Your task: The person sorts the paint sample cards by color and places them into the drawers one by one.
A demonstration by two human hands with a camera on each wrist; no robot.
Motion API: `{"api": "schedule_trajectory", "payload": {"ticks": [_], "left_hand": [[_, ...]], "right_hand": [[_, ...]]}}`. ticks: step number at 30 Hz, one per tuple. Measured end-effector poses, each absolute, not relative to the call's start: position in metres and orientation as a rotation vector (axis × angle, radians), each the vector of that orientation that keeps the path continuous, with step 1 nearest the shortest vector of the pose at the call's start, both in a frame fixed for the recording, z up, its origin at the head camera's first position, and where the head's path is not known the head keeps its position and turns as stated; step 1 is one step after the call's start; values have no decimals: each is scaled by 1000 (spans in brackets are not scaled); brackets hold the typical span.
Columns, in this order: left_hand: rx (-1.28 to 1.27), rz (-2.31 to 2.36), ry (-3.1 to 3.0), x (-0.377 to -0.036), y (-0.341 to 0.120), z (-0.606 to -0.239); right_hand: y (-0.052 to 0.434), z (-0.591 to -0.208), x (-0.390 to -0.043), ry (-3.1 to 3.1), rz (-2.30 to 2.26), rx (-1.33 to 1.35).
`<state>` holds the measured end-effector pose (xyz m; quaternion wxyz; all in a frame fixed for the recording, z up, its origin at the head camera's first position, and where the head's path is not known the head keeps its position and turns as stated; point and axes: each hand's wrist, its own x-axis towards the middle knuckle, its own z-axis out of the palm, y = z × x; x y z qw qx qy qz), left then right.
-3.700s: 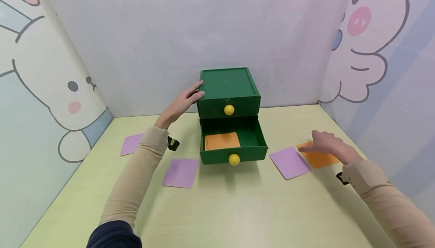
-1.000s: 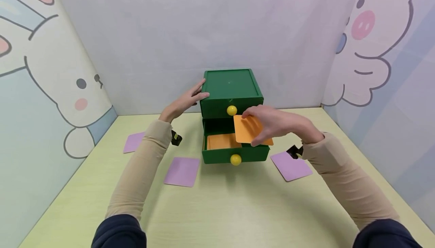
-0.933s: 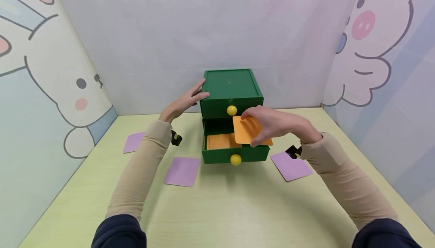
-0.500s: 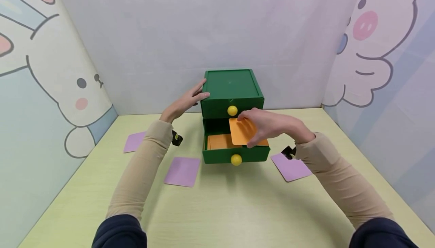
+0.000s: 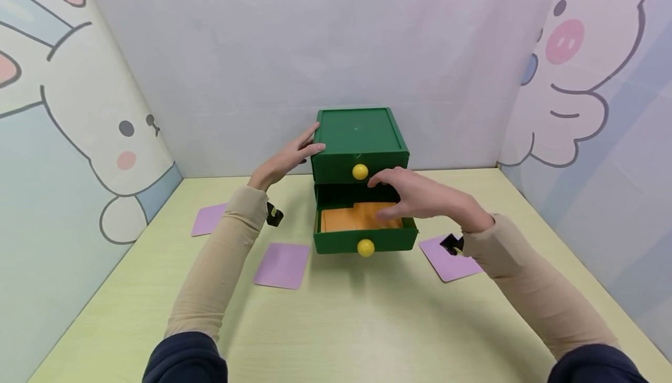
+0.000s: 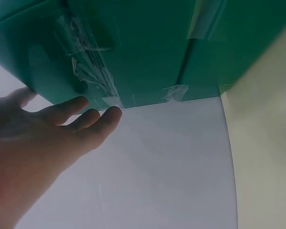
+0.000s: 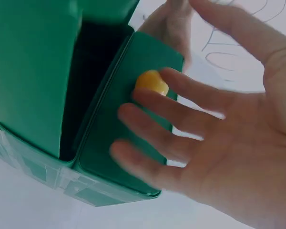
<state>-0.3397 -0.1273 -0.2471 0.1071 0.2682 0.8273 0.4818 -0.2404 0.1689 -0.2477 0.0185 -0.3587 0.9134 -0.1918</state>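
2 orange cards [image 5: 359,218] lie in open lower drawer [image 5: 366,237] | right hand [image 5: 415,195] above, fingers spread, empty | left hand [image 5: 286,158] flat against green cabinet [image 5: 357,132] | 3 purple cards [image 5: 280,264] left on bench [image 5: 336,324]

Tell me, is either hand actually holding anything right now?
No. The right hand hovers open over the lower drawer; the left hand rests flat against the green box.

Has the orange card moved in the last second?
Yes. The orange card has dropped from beside the top knob into the open drawer.
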Motion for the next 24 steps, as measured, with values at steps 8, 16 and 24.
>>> {"api": "schedule_trajectory", "payload": {"ticks": [8,16,24], "left_hand": [[834,1440,2445,-337,-123,-250],[854,1460,2422,-338,-122,-250],[842,1468,2413,-339,-122,-251]], "right_hand": [[171,-280,-185,2581,-1299,-1260],[163,-335,-163,2156,-1475,-812],[148,-364,-174,1881,-1735,-282]]}}
